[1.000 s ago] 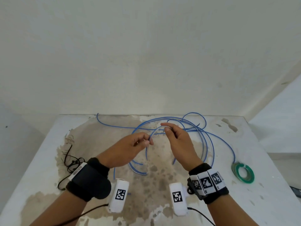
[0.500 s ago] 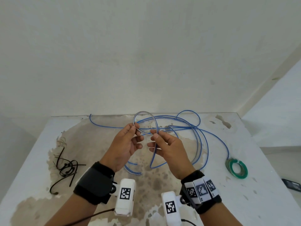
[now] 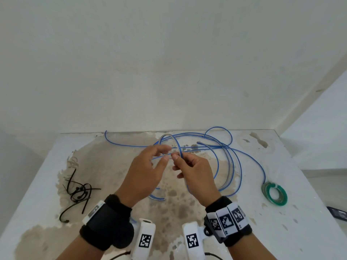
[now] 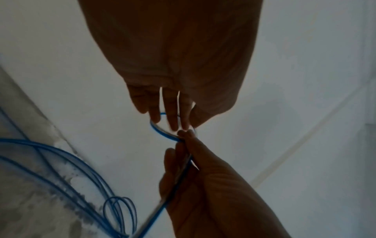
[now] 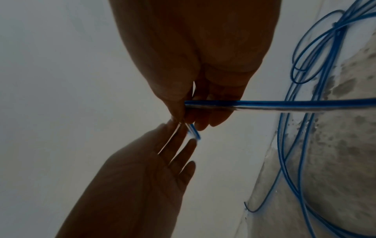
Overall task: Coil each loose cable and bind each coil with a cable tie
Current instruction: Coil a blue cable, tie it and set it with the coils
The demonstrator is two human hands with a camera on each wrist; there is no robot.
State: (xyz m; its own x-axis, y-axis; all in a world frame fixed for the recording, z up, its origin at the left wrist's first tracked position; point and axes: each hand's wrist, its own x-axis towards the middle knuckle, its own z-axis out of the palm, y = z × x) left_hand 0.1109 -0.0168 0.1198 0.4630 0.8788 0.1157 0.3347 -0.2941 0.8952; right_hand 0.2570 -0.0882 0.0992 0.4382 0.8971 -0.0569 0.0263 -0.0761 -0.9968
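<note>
1. A long thin blue cable with a pale stripe [image 3: 217, 162] sprawls in loose overlapping loops over the far right half of the stained white worktop [image 3: 309, 194]; one small loop is raised off it, its crossing pinched at the middle.
2. A small green cable coil [image 3: 275, 193], already wound and bound with a white tie, lies flat near the right edge.
3. A tangle of thin black cable ties [image 3: 78, 192] lies near the left edge, well apart from both cables.
</note>
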